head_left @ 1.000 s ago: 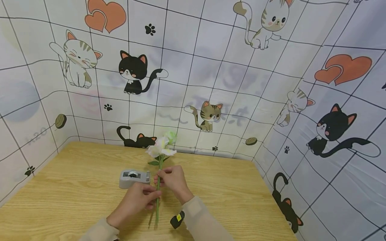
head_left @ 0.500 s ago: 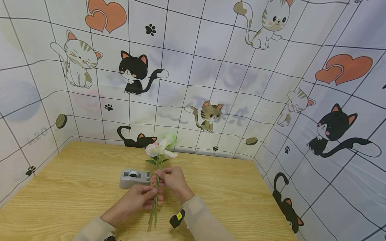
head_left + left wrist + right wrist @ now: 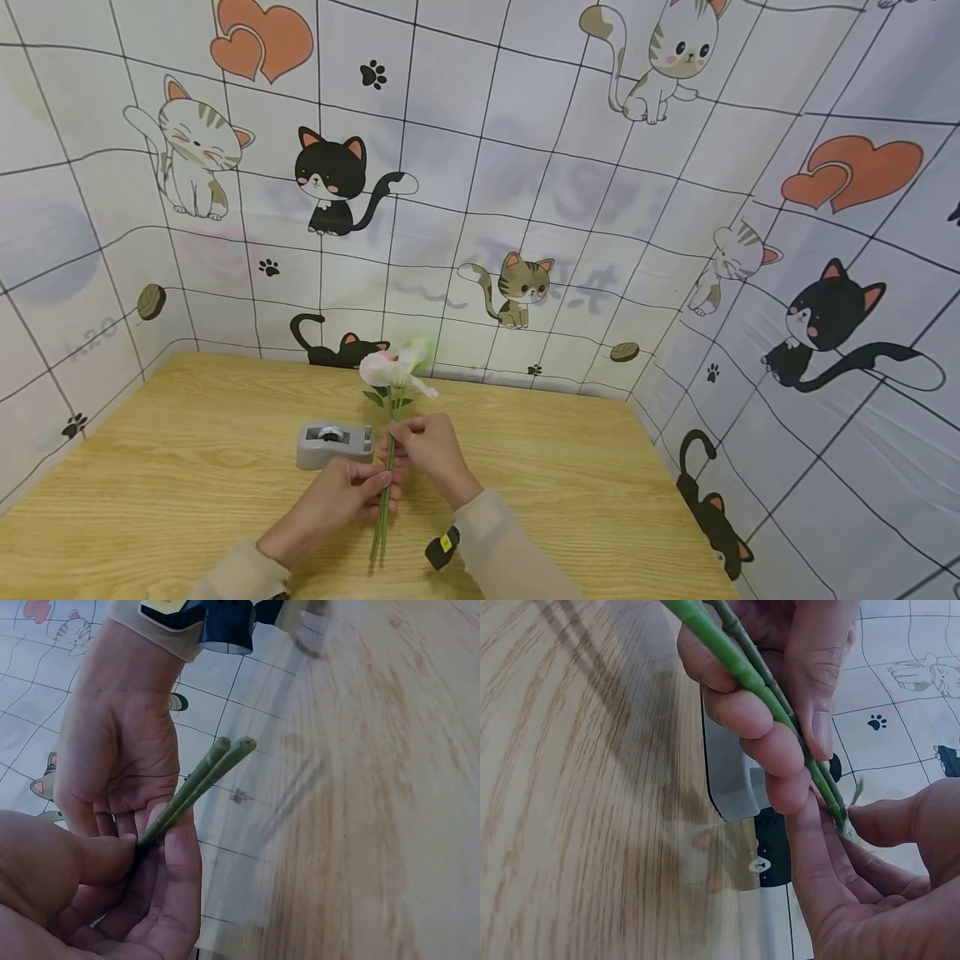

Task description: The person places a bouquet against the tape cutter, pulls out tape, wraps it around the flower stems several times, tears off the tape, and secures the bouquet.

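Observation:
Artificial flowers with a pinkish-white bloom (image 3: 378, 368) and a blurred pale green one (image 3: 425, 350) stand nearly upright, leaning slightly. Their green stems (image 3: 382, 525) run close together through both hands. My left hand (image 3: 341, 497) pinches the stems about midway, thumb against curled fingers. Higher up, just under the leaves, my right hand (image 3: 433, 450) pinches them too. Two stem ends (image 3: 202, 776) stick out side by side in the left wrist view. In the right wrist view, the stems (image 3: 776, 709) lie side by side between the fingers.
A grey tape dispenser (image 3: 315, 454) with a roll in it stands left of the stems, close behind the left hand. The wooden table (image 3: 570, 492) meets cat-patterned cloth walls (image 3: 450, 200) at the back and sides. A black device (image 3: 442, 547) sits at the right wrist.
The stems' lower ends have swung slightly left and now lie closer together. The blooms have turned and shifted a little left. The left hand moved slightly along the stems; the right hand stays nearly in place.

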Demonstrator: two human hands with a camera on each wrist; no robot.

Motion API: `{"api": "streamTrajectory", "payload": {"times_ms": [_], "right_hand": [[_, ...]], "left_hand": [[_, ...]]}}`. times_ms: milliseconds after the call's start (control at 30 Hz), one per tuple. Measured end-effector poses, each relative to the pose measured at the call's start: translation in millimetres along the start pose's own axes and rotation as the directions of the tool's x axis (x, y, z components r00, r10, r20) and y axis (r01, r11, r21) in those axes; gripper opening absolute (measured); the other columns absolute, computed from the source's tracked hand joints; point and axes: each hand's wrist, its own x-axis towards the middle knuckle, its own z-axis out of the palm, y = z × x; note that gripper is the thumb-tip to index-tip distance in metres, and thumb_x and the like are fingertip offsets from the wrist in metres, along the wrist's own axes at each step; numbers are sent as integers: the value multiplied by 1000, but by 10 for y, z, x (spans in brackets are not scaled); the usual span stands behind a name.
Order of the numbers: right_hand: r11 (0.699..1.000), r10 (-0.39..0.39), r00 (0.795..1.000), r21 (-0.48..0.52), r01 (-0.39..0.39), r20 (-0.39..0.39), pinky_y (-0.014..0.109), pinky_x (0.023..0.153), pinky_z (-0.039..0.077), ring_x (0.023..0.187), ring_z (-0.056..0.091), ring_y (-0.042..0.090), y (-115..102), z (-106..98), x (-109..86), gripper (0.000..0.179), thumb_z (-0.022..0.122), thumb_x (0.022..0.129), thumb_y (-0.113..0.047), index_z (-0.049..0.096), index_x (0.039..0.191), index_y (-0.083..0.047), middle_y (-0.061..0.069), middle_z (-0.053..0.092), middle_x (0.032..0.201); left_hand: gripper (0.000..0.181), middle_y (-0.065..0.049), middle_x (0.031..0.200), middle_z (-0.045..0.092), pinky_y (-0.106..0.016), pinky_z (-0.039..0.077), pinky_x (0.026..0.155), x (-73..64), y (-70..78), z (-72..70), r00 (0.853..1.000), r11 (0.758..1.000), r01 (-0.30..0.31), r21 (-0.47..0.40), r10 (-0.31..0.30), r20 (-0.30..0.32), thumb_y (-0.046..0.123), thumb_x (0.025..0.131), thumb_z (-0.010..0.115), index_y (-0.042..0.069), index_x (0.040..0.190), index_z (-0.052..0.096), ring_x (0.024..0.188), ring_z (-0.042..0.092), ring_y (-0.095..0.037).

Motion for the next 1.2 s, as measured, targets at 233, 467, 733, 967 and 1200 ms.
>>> {"api": "streamTrajectory", "payload": {"times_ms": [233,467,733,967,1200], "right_hand": [[998,-33,999,-63,31,-33,43,78,76,79,89,29,-23,39,5,29,77,114,-18,85,115,10,22,86,93],[995,-23,997,-103,15,-76,45,76,76,80,89,39,-21,100,32,19,82,111,-15,88,112,3,15,84,91],[995,-14,996,-97,6,-83,43,74,76,77,87,32,0,118,64,18,81,111,-13,88,110,4,11,83,88],[995,-17,997,-94,10,-76,42,73,75,73,85,27,34,103,71,19,80,111,-11,88,111,6,10,84,88],[996,-11,997,-88,4,-75,42,74,75,70,81,16,58,96,64,20,80,111,-10,87,113,8,10,84,89]], "left_hand": [[29,-24,104,88,-31,74,80,-46,52,36,993,985,-65,157,79,-82,6,119,66,-18,123,82,95,89,-30],[21,-11,89,88,-24,68,68,-76,78,69,975,933,-69,354,138,-174,8,113,75,-2,103,91,78,85,-17],[20,-6,86,88,-20,64,65,-73,84,91,967,924,-39,379,131,-219,9,112,78,3,98,91,76,84,-13],[20,-6,85,88,-21,65,64,-56,65,86,967,917,-50,396,144,-211,9,111,79,4,97,92,74,84,-13],[20,-10,88,88,-28,71,68,-55,73,76,976,933,-63,354,132,-174,8,112,77,1,98,90,79,85,-15]]}}
